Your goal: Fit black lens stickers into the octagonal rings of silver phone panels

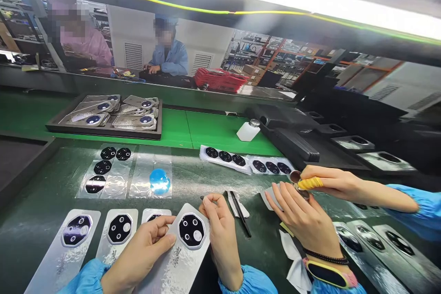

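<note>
My left hand [146,245] grips a silvery phone back cover [168,264] by its left edge, thumb on its face. The cover is tilted, with a black octagonal camera lens plate [188,227] at its top. At the cover's upper right edge, my right hand [219,234] has its fingers curled and pinched. A small dark tip pokes out above those fingers; what it belongs to is hidden. Two similar back covers [119,227] [77,234] lie to the left, and a third is partly covered by my left hand. Black tweezers [241,216] rest on a white wipe right of my right hand.
A co-worker's hands [306,220] work at the right with a yellow-wrapped piece. Lens plates lie on film sheets [117,183] and strips [223,164]. A blue disc [160,181], a white bottle [248,131] and a tray of covers [138,134] stand behind. More covers [403,248] lie right.
</note>
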A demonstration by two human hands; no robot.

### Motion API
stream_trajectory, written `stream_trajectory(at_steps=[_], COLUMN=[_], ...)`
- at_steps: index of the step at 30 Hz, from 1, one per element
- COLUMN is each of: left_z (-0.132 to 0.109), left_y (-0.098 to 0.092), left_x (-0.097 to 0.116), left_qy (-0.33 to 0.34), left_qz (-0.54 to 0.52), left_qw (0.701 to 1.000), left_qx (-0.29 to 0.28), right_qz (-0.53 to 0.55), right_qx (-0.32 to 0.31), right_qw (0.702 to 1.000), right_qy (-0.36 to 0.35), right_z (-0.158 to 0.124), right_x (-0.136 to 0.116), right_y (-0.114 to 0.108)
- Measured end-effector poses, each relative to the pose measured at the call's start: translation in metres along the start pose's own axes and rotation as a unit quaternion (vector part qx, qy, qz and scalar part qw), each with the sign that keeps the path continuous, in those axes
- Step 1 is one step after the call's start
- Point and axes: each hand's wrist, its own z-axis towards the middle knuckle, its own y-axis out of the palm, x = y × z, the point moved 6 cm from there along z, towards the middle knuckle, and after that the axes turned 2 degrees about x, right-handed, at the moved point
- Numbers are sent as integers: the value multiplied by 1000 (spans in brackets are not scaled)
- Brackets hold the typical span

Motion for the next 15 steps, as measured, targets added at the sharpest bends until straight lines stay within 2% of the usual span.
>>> stream_trajectory(at_steps=[15], left_z=[1], left_y=[-3], left_x=[-4], left_qy=[-29], left_qz=[-19], left_qw=[999], left_qx=[0], right_qz=[-12], right_qx=[-4], right_qw=[1000], right_qy=[11], right_z=[5], right_x=[0], right_y=[4])
